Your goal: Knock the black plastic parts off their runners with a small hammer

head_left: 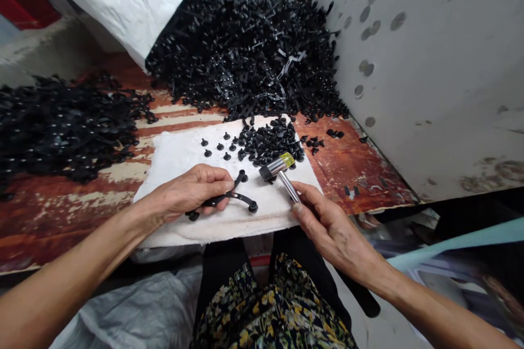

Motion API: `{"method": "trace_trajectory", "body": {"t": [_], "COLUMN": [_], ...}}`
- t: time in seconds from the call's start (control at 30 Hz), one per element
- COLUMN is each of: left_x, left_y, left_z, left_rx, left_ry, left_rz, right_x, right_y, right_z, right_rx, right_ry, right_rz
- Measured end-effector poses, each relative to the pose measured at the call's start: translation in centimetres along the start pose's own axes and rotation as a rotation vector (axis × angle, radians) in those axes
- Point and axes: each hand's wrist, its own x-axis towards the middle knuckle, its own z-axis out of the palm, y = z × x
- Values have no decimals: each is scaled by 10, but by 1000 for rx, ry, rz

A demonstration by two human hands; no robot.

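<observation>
My left hand [200, 191] is closed on a black branched plastic part [241, 198], whose arms end in small round caps. The part is just over a white cloth [172, 158]; whether it touches the cloth I cannot tell. In my right hand [323, 218] is a small hammer [277, 168] with a shiny metal head, one black face and one yellow face. Its head is tilted above the cloth, to the right of the black part. Several small black round plugs [220, 146] stand apart on the cloth, beside a heap of the same plugs [270, 142].
A large pile of black plastic parts [254, 54] spills from a white sack [123, 0] at the back. Another pile of black parts [61, 125] lies at the left on the worn red-brown table [339, 174]. A grey panel [442, 76] walls off the right side.
</observation>
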Motion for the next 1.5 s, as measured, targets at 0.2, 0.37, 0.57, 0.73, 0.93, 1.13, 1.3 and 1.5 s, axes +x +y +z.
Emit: {"method": "trace_trajectory", "body": {"t": [0.2,0.37,0.57,0.73,0.93,1.13,1.3,1.5], "left_x": [0,0,-1,0,1,4,5,3], "left_y": [0,-1,-3,-4,0,-1,1,7], "left_z": [1,1,0,0,0,-2,-3,-2], "left_rx": [11,3,-20,18,48,-1,10,64], "left_ry": [3,2,-2,-10,-28,-28,-47,-43], "left_rz": [7,15,48,37,24,-28,-39,-58], "right_x": [0,0,0,0,-1,-2,-4,11], "right_y": [-1,-1,-2,-2,2,6,8,-4], "right_z": [1,1,0,1,2,3,2,-2], "right_rx": [1,-3,3,-2,-20,-58,-130,-238], "right_ry": [0,-5,-11,-13,14,22,11,41], "right_rz": [8,19,12,21,-17,-59,-103,-330]}}
